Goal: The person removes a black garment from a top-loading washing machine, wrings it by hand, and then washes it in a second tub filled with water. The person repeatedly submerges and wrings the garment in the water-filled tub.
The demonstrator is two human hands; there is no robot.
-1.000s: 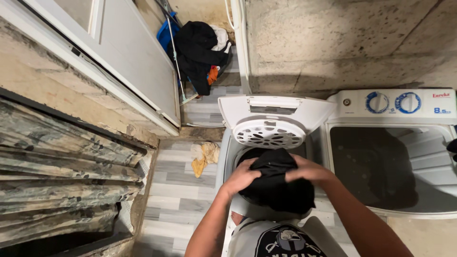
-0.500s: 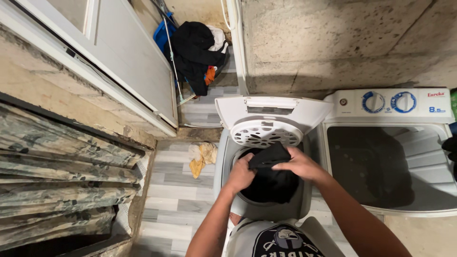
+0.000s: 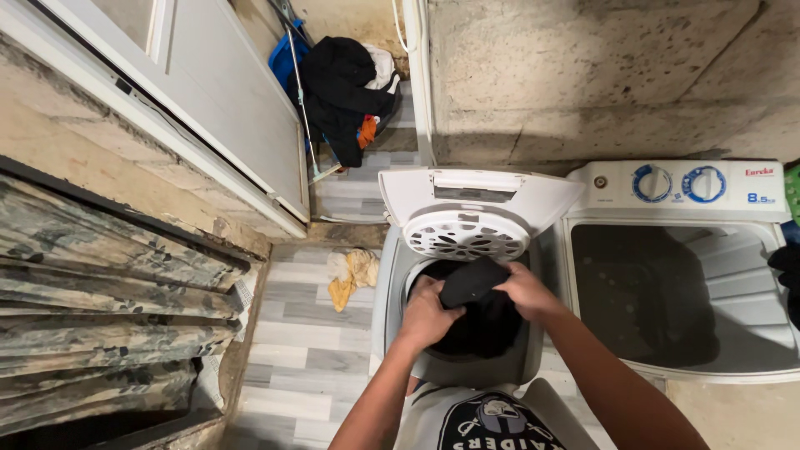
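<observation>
Your left hand (image 3: 427, 312) and right hand (image 3: 523, 293), fingers pinching a black cloth (image 3: 473, 282) in the spin tub (image 3: 454, 367), raised lid (image 3: 477, 208) behind, wash tub (image 3: 750, 275) to your right, yellow rag (image 3: 350, 275) on the floor (image 3: 308, 358), blue dials (image 3: 677, 183) on the white panel.

The raised lid (image 3: 475, 208) blocks the spin tub's (image 3: 467, 367) far side; the near rim stays open.
</observation>
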